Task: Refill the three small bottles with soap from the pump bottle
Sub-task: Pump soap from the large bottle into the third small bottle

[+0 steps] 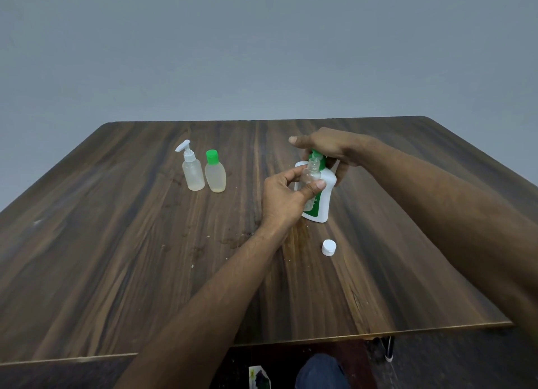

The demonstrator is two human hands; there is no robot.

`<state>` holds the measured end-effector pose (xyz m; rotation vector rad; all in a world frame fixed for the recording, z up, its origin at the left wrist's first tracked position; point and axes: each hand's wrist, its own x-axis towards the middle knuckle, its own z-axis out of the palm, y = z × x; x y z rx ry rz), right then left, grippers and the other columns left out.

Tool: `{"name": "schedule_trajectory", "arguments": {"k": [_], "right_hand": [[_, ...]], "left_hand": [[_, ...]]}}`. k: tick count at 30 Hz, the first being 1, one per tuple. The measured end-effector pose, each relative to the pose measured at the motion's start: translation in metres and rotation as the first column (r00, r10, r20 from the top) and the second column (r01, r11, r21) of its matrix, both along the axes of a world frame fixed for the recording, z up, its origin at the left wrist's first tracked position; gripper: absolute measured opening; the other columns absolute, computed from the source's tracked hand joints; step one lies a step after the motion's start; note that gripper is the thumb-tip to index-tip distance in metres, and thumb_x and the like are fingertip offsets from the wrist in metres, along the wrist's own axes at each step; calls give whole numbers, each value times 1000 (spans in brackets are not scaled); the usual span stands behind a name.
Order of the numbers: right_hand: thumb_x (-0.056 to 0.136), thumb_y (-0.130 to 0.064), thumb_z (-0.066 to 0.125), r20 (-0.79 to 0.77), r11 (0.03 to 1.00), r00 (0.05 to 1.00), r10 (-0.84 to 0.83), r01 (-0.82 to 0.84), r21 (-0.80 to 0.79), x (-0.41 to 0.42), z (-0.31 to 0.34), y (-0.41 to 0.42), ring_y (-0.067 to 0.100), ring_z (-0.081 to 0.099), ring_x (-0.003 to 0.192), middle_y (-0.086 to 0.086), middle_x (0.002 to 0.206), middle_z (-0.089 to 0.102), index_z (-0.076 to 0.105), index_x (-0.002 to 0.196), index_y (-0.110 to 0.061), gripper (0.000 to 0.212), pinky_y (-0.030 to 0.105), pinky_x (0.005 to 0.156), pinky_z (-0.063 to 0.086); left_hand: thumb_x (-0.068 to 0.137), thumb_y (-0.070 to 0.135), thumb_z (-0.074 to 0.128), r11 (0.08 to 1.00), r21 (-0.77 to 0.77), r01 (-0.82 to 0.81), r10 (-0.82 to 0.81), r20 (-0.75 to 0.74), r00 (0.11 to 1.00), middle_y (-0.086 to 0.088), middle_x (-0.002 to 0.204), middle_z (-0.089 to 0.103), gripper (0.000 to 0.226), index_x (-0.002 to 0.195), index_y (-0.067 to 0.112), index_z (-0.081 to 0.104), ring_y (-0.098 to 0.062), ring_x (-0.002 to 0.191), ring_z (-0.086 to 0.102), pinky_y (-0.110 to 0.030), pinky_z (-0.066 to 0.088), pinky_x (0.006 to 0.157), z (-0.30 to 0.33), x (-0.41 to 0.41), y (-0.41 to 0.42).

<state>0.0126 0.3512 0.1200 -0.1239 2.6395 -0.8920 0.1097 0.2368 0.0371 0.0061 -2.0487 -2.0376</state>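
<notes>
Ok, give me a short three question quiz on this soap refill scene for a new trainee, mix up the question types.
1. True or false: the clear small bottle in the left hand has its cap on.
2. Which hand presses the pump bottle? A) left B) right C) neither
3. Fill in: the loose white cap lies on the ____, nearer the person than the pump bottle.

Key: 1 false; 2 B; 3 table.
</notes>
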Motion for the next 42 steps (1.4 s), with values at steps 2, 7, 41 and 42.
{"name": "schedule_trajectory", "arguments": {"k": [2, 7, 41, 42], "right_hand": [[95, -69, 47, -29, 1000, 1000, -3, 4, 11, 0, -2, 0, 31, 74, 75, 12, 88, 75, 68, 106, -6, 67, 46, 59, 62], [82, -84, 47, -20, 999, 1000, -21, 20, -25, 4, -1, -1, 31, 74, 74, 12, 88, 74, 64, 95, -11, 76, 40, 50, 59], [77, -89, 45, 16, 999, 1000, 13, -12, -33, 2, 2, 0, 32, 75, 74, 12, 89, 73, 60, 95, -13, 80, 44, 50, 59], [76, -91, 45, 27, 999, 999, 18, -17, -34, 2, 3, 0, 33, 74, 79, 13, 94, 72, 60, 97, -14, 81, 45, 51, 60]], "left_hand": [[73, 21, 85, 1000, -8, -6, 6, -3, 1000, -1, 115, 73, 46, 117, 14, 71, -15, 113, 64, -47, 52, 98, 0, 0, 1], [73, 22, 85, 1000, -14, -7, 7, -2, 1000, 0, 117, 72, 46, 117, 15, 71, -13, 114, 63, -45, 51, 100, 0, 0, 2], [74, 22, 84, 1000, -16, 15, -15, 7, 1000, -2, 118, 71, 49, 120, 14, 69, -19, 116, 63, -49, 51, 100, -2, -2, 0], [74, 22, 84, 1000, -17, 19, -19, 9, 1000, -2, 118, 71, 49, 121, 13, 69, -20, 117, 63, -50, 51, 100, -2, -2, 0]]}}
